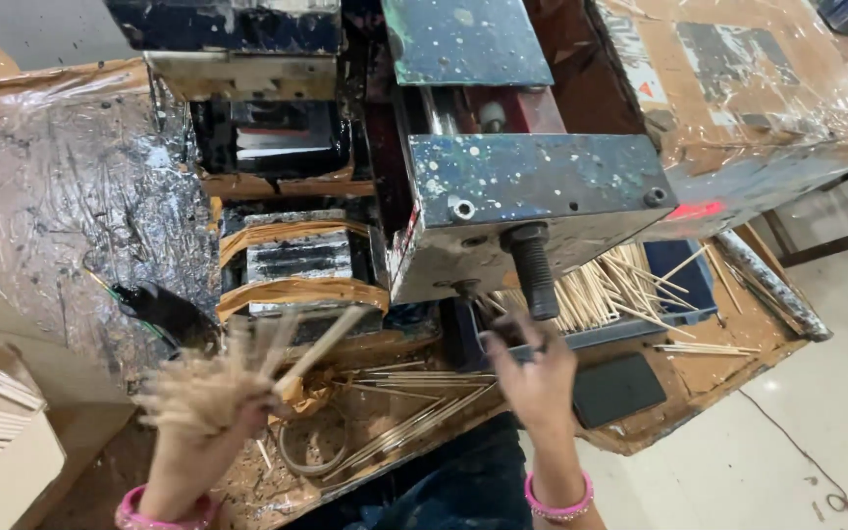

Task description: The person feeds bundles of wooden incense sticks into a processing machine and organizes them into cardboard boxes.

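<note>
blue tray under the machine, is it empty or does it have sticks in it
Not empty. The blue tray holds a loose heap of thin pale sticks, some poking over its rim, right behind the right hand.

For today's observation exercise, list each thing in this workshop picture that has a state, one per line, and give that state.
left hand: closed around a bundle of thin sticks, blurred
bundle of thin sticks: gripped, fanned out
right hand: open, fingers spread, reaching toward the blue tray
blue tray: holding pale sticks in a loose pile
machine: paint-spattered, black bolt hanging down
loose sticks: scattered flat on the bench

pale floor (787, 461), taped cardboard bench (51, 177)
</note>
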